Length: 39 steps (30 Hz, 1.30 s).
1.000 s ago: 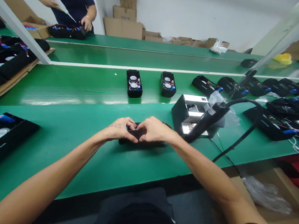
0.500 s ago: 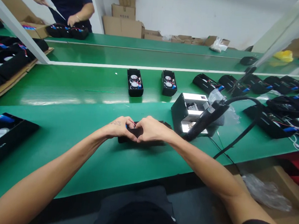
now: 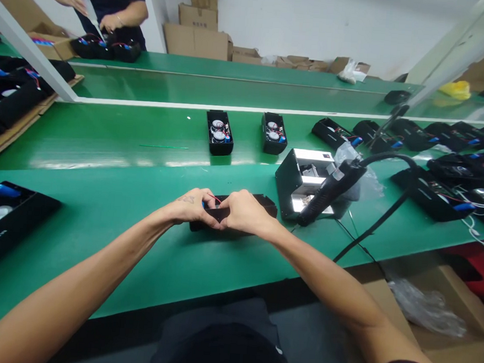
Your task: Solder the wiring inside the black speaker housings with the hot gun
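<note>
A black housing (image 3: 261,205) lies crosswise on the green bench in front of me, its open side up. My left hand (image 3: 199,206) is closed on its left part, thumb against the near wall and fingers over the inside, where a red wire and a bit of blue show. Close beside it, my right hand (image 3: 240,210) grips the middle of the same housing, fingers bent inward and thumb on the near wall. The thumbs nearly meet. Whether the fingertips pinch a wire is hidden.
Right of the housing stands a black and white box (image 3: 287,179), with a black corded tool (image 3: 330,193) leaning there. Two open housings (image 3: 219,133) sit beyond. Another housing (image 3: 10,231) lies at left. Across the bench, a person (image 3: 109,1) holds a white bottle over black units.
Both my hands stay on the housing, with the right fingers shifted slightly. The person across has lowered the bottle tip onto the black units. The view has moved slightly.
</note>
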Motion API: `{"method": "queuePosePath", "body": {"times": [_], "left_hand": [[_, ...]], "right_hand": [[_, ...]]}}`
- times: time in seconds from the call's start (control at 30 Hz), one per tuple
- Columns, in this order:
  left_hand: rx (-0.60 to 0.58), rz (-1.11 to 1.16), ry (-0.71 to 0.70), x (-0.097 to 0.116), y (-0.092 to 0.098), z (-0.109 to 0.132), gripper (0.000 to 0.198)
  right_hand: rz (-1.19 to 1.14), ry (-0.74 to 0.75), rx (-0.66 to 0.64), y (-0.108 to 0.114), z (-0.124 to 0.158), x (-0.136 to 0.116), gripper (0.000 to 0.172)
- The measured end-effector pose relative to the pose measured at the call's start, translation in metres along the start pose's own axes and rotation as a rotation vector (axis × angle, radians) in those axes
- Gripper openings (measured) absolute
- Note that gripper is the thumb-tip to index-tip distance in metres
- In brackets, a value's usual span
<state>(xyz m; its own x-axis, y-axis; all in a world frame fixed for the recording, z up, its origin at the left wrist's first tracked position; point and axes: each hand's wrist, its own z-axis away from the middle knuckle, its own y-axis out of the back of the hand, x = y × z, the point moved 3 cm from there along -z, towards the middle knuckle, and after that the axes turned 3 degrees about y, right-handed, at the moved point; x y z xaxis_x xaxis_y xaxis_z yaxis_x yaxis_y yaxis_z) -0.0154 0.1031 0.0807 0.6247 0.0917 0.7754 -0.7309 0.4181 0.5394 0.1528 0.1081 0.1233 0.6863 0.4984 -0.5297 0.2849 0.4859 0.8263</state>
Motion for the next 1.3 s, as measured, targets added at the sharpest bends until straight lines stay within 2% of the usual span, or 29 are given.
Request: {"method": "queuePosePath", "body": {"times": [0.13,0.3,0.5,0.63,0.73,0.8,0.83,0.87,0.9,0.93,0.97,1.0,1.03,1.1,1.17,1.23,1.3], "left_hand": [[-0.001,0.012,0.005,-0.001,0.0,-0.002,0.044],[-0.037,-0.007,-0.013,-0.002,0.002,-0.005,0.042],[-0.078,-0.056,-0.049,0.001,0.003,-0.003,0.041],[-0.075,-0.087,-0.065,-0.001,0.004,-0.006,0.045],[-0.03,-0.127,-0.104,-0.003,-0.001,-0.004,0.044],[0.044,-0.165,-0.144,-0.005,-0.011,0.005,0.038],[0.083,-0.183,-0.164,-0.008,-0.018,0.012,0.034],[0.131,-0.206,-0.192,-0.01,-0.027,0.02,0.028],[0.179,-0.232,-0.228,-0.014,-0.036,0.029,0.022],[0.238,-0.268,-0.275,-0.017,-0.045,0.038,0.016],[0.318,-0.324,-0.343,-0.02,-0.053,0.047,0.013],[0.384,-0.378,-0.409,-0.024,-0.06,0.054,0.015],[0.441,-0.43,-0.47,-0.026,-0.066,0.06,0.019],[0.503,-0.499,-0.538,-0.032,-0.073,0.065,0.022],[0.525,-0.532,-0.544,-0.035,-0.074,0.066,0.022],[0.531,-0.559,-0.561,-0.038,-0.072,0.064,0.022],[0.535,-0.583,-0.604,-0.042,-0.069,0.062,0.019]], "right_hand": [[0.014,-0.012,-0.002,-0.001,-0.006,0.002,0.022],[0.049,0.027,-0.076,0.001,-0.013,0.002,0.021],[0.146,0.054,-0.059,0.004,-0.01,-0.002,0.019],[0.119,0.038,-0.073,-0.003,-0.014,-0.002,0.015],[0.139,0.075,-0.023,-0.014,0.0,-0.002,0.014],[0.132,0.154,0.118,-0.02,0.026,0.003,0.022],[0.094,0.228,0.309,-0.02,0.043,0.008,0.027],[0.043,0.285,0.572,-0.016,0.063,0.017,0.033],[0.006,0.245,0.893,-0.01,0.085,0.031,0.035],[0.006,0.148,1.226,-0.005,0.107,0.048,0.04],[0.008,0.016,1.421,-0.002,0.124,0.066,0.052],[-0.025,-0.122,1.488,0.002,0.134,0.083,0.059],[-0.083,-0.232,1.476,0.005,0.139,0.099,0.061],[-0.307,-0.308,1.306,0.008,0.134,0.123,0.055],[-0.55,-0.222,1.229,0.005,0.125,0.134,0.046],[-0.732,-0.098,1.216,0.0,0.116,0.134,0.043],[-0.856,-0.03,1.144,-0.005,0.11,0.132,0.037]]}}
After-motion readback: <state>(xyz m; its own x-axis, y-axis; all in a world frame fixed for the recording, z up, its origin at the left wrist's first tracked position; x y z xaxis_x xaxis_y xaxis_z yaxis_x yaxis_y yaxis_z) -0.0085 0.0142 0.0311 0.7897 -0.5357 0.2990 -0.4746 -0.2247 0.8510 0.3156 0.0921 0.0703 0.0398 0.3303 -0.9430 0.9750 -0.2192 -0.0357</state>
